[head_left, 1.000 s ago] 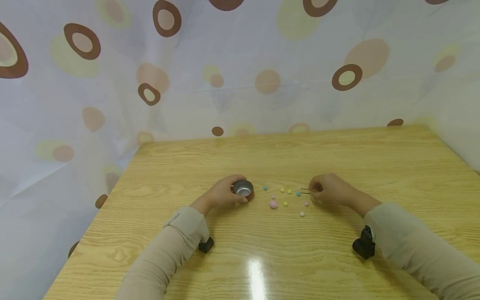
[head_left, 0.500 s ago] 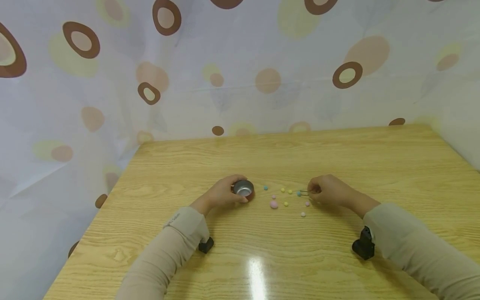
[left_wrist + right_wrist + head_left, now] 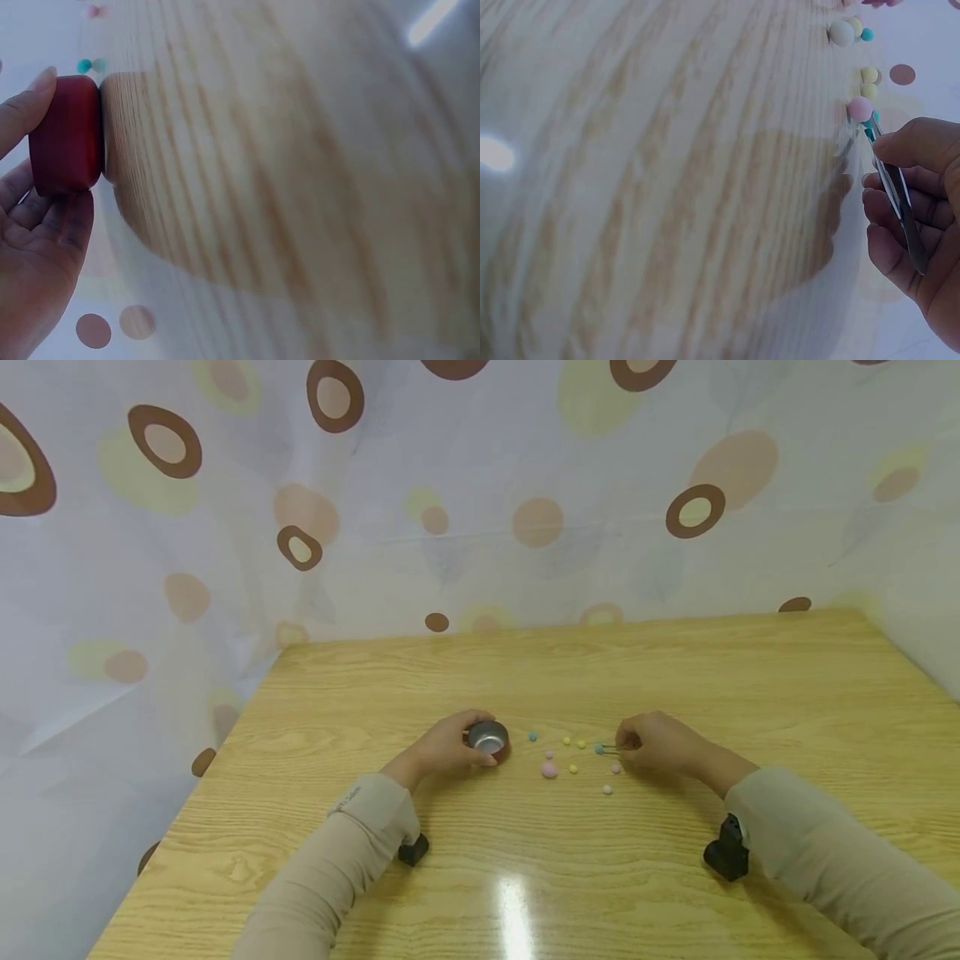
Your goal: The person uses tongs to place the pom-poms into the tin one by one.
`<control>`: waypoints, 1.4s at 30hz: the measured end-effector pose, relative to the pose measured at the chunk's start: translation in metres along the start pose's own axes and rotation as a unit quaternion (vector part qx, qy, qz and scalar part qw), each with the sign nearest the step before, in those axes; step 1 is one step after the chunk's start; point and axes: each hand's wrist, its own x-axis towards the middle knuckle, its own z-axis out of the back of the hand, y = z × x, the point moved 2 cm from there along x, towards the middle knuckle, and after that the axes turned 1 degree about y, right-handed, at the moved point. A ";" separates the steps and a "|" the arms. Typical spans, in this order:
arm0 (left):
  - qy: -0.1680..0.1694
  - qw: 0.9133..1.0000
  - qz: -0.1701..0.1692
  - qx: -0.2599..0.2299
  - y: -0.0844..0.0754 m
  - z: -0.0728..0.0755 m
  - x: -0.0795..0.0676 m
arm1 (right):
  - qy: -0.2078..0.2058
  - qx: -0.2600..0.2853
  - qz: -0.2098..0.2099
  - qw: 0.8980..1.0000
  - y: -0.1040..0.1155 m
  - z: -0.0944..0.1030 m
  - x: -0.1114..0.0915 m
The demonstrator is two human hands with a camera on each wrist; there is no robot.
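Observation:
My left hand [image 3: 442, 745] grips a small bowl [image 3: 489, 739], red outside and bare metal inside, its thumb and fingers round the wall. In the left wrist view the red bowl [image 3: 67, 139] stands on the table. Metal tweezers [image 3: 896, 195] are pinched in my right hand [image 3: 663, 743]. Their tips reach leftward to a small blue ball [image 3: 598, 749] on the table. In the right wrist view a pink ball [image 3: 860, 109] partly hides the blue one, so I cannot tell how firmly the tips hold it.
Several small balls lie between the hands: another blue ball [image 3: 532, 737], yellow balls [image 3: 581, 744], a larger pink ball [image 3: 549, 770] and a white ball [image 3: 607, 789]. The wooden table [image 3: 420, 677] meets a patterned curtain [image 3: 480, 568] at the back.
The tweezers' tips have come closer together and now reach the blue ball. My left hand and the bowl keep their place.

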 end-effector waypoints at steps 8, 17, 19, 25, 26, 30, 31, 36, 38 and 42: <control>0.003 1.000 0.011 0.002 -0.001 0.000 -0.001 | -0.005 -0.010 0.007 1.000 -0.001 -0.003 0.001; 0.007 1.000 0.016 -0.019 0.001 -0.001 -0.002 | -0.002 -0.008 0.008 1.000 -0.001 -0.005 0.002; 0.006 1.000 0.018 -0.019 0.001 -0.001 -0.002 | -0.003 -0.008 0.008 1.000 0.000 -0.004 0.002; 0.005 1.000 0.023 -0.012 0.000 0.000 -0.002 | -0.019 -0.014 0.009 1.000 0.004 -0.001 0.000; 0.005 1.000 0.023 -0.012 0.000 0.000 -0.002 | -0.022 -0.015 0.009 1.000 0.005 0.000 -0.001; 0.006 1.000 0.022 -0.013 0.001 0.000 -0.001 | -0.033 -0.017 0.013 0.999 0.007 0.003 0.000; 0.007 1.000 0.022 -0.012 0.001 0.000 -0.001 | -0.034 -0.017 0.012 0.999 0.008 0.003 0.000; 0.007 1.000 0.019 -0.009 0.001 0.000 0.000 | -0.039 -0.012 0.018 0.999 0.011 0.004 0.001; 0.007 1.000 0.019 -0.011 0.001 0.001 0.000 | -0.039 -0.007 0.018 0.999 0.012 0.004 0.002; 0.006 1.000 0.021 -0.011 0.001 0.001 0.000 | -0.044 -0.005 0.026 0.999 0.017 0.005 0.005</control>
